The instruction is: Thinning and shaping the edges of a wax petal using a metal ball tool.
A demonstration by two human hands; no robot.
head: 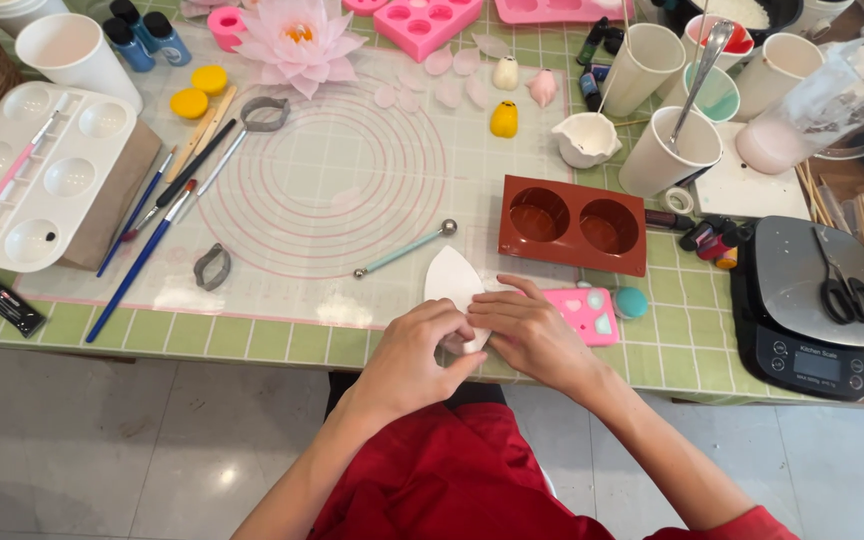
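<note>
Petal: the white petal [452,280] lies at the near edge of the tabletop [252,340], poking out past both hands.
Left hand [414,350]: curled, pinching the petal's near end.
Right hand [532,330]: fingers bent, pinching the petal's right side.
Red mold [572,225]: just beyond the right hand.

The translucent silicone mat with pink rings [332,180] lies mostly bare at centre frame, open to a hand. A brown two-cavity mould [572,225] blocks the right, a teal ball-ended tool [404,248] crosses below, brushes [152,230] fence the left; the cluttered top edge seems impassable.
</note>
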